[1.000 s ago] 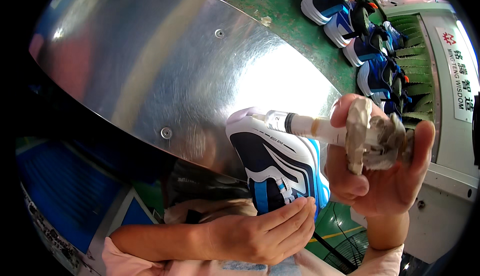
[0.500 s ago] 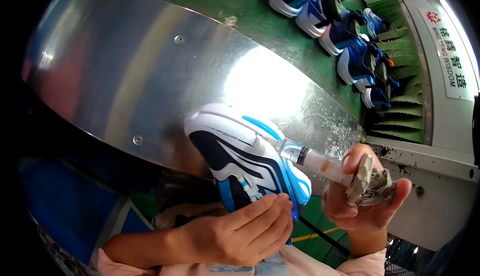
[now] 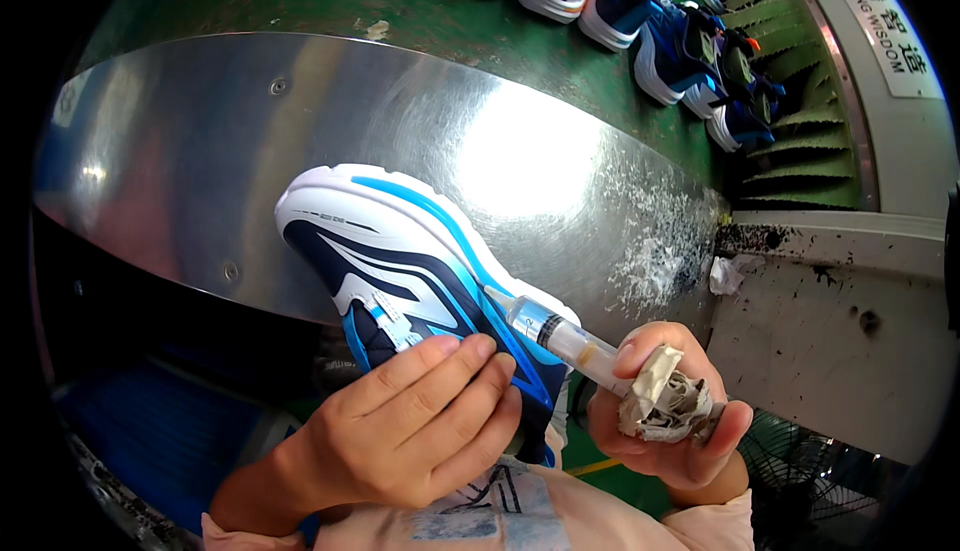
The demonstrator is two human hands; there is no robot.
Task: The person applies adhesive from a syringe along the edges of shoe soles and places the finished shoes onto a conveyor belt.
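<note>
A sneaker (image 3: 410, 236) in white, navy and bright blue is tipped on its side, its white sole edge toward the metal counter. My left hand (image 3: 420, 421) grips it at the upper, the fingers closed over the side; the thumb is hidden. In my right hand (image 3: 680, 416) is a clear plastic syringe (image 3: 575, 341) with a black plunger seal. Its rear end carries a crumpled, off-white wrapping (image 3: 665, 396), and my fingers curl around that end. The nozzle points at the seam between upper and sole, touching it or very close.
The shiny metal counter (image 3: 330, 121) curves along a green conveyor belt (image 3: 430, 11) bearing several blue sneakers (image 3: 675, 51). Greenish strip curtains (image 3: 800, 141) hang at a pale machine's (image 3: 850, 301) opening on the right. A blue crate-like surface (image 3: 150, 441) lies at lower left, a fan (image 3: 810, 461) at lower right.
The sneaker and both hands now appear further left, with the sneaker's side turned more into view. The syringe nozzle has shifted along the seam, away from the toe. The whole view has shifted too.
</note>
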